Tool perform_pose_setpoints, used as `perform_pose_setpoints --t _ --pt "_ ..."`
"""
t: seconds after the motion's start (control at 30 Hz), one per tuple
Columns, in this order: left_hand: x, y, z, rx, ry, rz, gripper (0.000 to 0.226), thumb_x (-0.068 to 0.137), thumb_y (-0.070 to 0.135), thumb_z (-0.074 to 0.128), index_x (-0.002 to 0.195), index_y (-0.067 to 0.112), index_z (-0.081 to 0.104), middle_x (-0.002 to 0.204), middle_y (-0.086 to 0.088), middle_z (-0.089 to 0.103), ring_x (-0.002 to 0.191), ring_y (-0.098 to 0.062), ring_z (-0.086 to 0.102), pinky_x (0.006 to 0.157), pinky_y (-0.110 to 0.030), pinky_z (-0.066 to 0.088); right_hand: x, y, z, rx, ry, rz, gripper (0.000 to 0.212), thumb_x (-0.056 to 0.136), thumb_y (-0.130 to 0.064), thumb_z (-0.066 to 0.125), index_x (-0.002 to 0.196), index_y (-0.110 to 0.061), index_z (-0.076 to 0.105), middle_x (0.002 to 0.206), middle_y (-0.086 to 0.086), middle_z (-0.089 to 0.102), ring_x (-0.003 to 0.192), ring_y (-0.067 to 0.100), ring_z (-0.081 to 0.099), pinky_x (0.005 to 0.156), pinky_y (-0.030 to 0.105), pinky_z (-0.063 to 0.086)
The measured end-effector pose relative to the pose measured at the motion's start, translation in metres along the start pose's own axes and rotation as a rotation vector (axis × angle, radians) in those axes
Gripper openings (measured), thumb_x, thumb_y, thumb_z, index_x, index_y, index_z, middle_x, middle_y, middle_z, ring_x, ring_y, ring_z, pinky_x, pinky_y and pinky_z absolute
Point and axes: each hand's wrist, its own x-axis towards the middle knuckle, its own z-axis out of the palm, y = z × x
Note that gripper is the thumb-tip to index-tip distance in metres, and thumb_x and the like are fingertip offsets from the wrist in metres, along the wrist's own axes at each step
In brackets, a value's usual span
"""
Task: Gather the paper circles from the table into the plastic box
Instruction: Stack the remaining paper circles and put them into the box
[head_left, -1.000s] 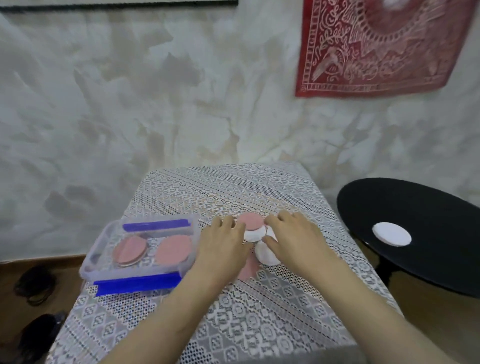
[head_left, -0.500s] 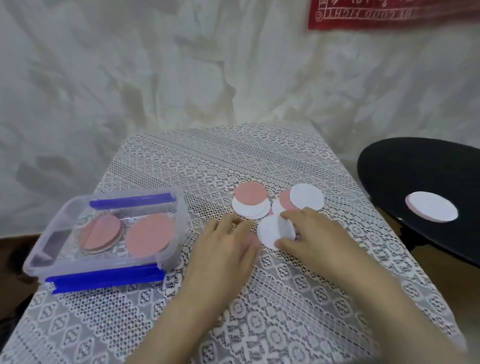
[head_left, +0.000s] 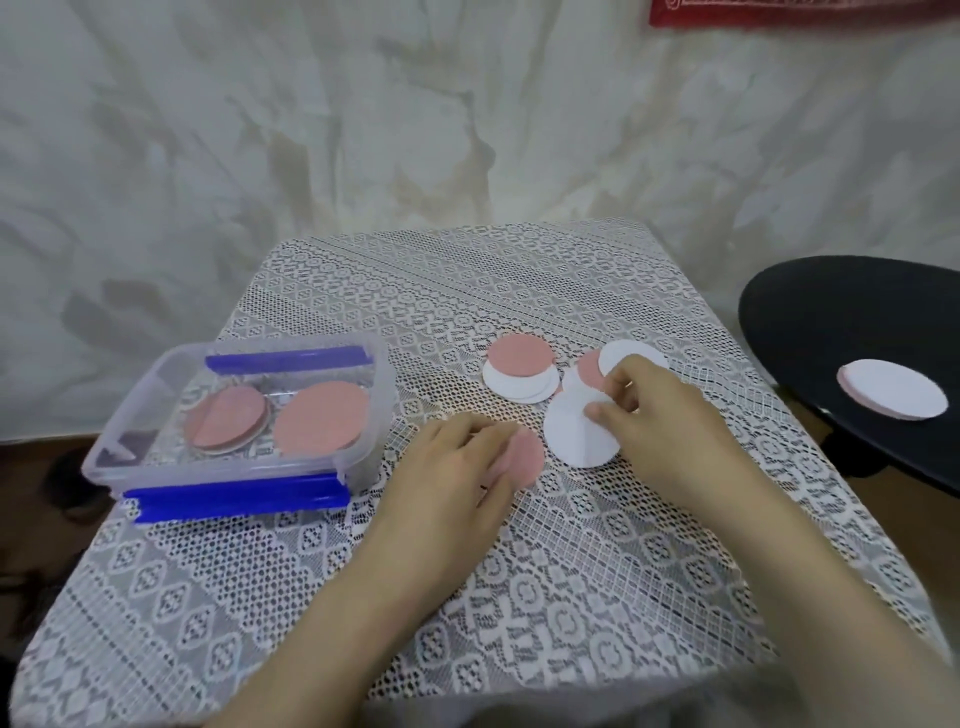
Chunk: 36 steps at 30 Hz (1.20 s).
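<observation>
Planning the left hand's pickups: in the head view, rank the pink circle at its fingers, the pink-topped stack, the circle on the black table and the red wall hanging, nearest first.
1. Pink circle, touching the left hand, at its fingers.
2. Pink-topped stack, just beyond, on the lace cloth.
3. White circle on the black table, far right.
4. Red wall hanging, top right.

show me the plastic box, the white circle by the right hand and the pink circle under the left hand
plastic box (head_left: 380, 415): head view, on its right wall
white circle (head_left: 574, 439): head view, on its bare left half
pink circle (head_left: 529, 457): head view, on its uncovered right part
</observation>
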Motion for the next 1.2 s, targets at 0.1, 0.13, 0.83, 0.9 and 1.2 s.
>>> perform_pose_setpoints --t 0.1,0.13,0.83,0.9,1.2 --pt "-0.009 0.002 -0.007 0.014 0.021 -0.011 0.044 0.099 0.042 0.053 0.141 0.033 0.051 0.116 0.017 0.057 0.102 -0.004 0.045 0.083 -0.023 0.04 -0.013 -0.004 0.001 0.145 -0.014 -0.098 0.013 0.1 -0.029 0.059 0.087 -0.026 0.059 0.088 -0.005 0.067 0.084 0.023 0.062 0.074 0.039 0.048" --pt "-0.012 0.004 -0.01 0.01 0.02 -0.021 0.045 0.098 0.046 0.051 0.142 0.035 0.05 0.114 0.018 0.057 0.103 -0.004 0.045 0.084 -0.023 0.04 -0.017 -0.005 0.003 0.206 -0.058 -0.12 0.015 0.1 -0.028 0.059 0.086 -0.025 0.061 0.085 -0.006 0.069 0.081 0.022 0.064 0.072 0.041 0.051" --pt "-0.02 -0.011 -0.023 -0.293 -0.055 -0.304 0.014 0.102 0.031 0.049 0.089 0.031 0.043 0.076 0.011 0.054 0.076 -0.011 0.05 0.059 -0.034 0.032 -0.008 -0.028 0.035 -0.21 -0.173 -0.243 0.042 0.093 -0.038 0.061 0.133 -0.026 0.06 0.078 -0.013 0.049 0.082 0.015 0.053 0.067 0.034 0.039" --pt "-0.02 -0.011 -0.024 -0.293 -0.058 -0.309 0.014 0.102 0.032 0.049 0.09 0.031 0.043 0.078 0.01 0.055 0.079 -0.014 0.051 0.06 -0.035 0.032 -0.005 -0.03 0.034 -0.202 -0.185 -0.215 0.043 0.089 -0.041 0.065 0.13 -0.029 0.06 0.09 -0.011 0.05 0.084 0.015 0.053 0.065 0.033 0.036" --pt "-0.019 -0.007 -0.024 -0.293 -0.033 -0.293 0.008 0.102 0.029 0.045 0.101 0.028 0.052 0.079 0.005 0.063 0.078 -0.012 0.057 0.072 -0.037 0.048 0.002 -0.023 0.03 0.012 -0.154 -0.183 0.016 0.097 -0.03 0.061 0.089 -0.023 0.049 0.08 0.0 0.061 0.066 0.02 0.054 0.059 0.035 0.041"
